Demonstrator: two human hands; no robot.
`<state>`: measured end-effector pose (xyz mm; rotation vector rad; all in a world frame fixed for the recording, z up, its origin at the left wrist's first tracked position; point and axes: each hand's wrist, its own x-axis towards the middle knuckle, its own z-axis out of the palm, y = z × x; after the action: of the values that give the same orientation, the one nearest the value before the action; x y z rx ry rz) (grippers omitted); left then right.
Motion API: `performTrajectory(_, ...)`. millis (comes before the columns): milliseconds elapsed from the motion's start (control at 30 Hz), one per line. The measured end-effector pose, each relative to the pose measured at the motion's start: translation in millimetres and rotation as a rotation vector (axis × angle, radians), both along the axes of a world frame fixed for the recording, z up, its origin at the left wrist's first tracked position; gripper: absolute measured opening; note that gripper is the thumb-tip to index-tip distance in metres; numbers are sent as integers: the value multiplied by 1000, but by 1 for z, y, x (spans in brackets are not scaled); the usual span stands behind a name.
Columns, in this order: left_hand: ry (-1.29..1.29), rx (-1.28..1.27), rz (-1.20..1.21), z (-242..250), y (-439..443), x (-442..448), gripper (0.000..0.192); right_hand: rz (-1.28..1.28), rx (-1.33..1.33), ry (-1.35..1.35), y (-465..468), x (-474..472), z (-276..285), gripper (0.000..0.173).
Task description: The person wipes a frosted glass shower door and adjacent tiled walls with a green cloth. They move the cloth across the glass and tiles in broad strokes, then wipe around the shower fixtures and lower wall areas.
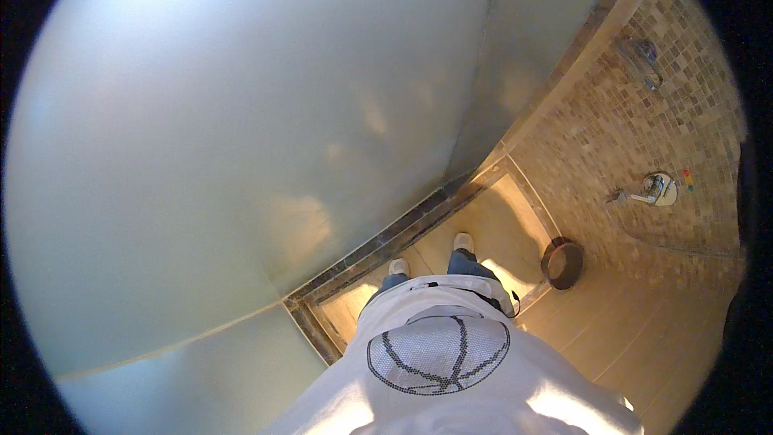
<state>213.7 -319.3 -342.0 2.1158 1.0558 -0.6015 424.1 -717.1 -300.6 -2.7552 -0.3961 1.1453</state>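
Note:
Neither of my hands is in view. Below me are my white shirt (447,356), which bears a printed ball design, my blue jeans (465,264) and my pale shoes (464,242). I stand on a beige tiled floor (483,217) in what looks like a shower enclosure. A large frosted glass panel (241,133) rises in front of me and to the left. At my right, a round dark bucket (563,263) stands on the floor by the wall. A chrome mixer tap (658,189) is fixed to the mosaic wall above it.
A chrome wall fixture (643,63) sits farther along the mosaic tile wall (604,115). Below the tap, a thin hose (664,246) runs along the wall. A dark stone curb (386,238) follows the foot of the glass. Larger plain tiles (628,314) cover the surface at right.

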Motion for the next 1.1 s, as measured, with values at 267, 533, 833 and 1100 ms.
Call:
performTrajectory(267, -2, -1, 53, -1, -8, -9, 20, 2, 0, -1, -4, -2, 0, 24)
performTrajectory(533, -11, -9, 72, -2, -12, -3, 21, -21, -17, 6, -9, -5, 4, 25)
performTrajectory(833, -10, -15, 78, -2, -11, -4, 23, -45, -25, 15, -11, -13, 4, 25)
performTrajectory(1100, -9, -10, 72, 3, -8, -5, 24, -92, -25, 16, -15, -23, 6, 26)
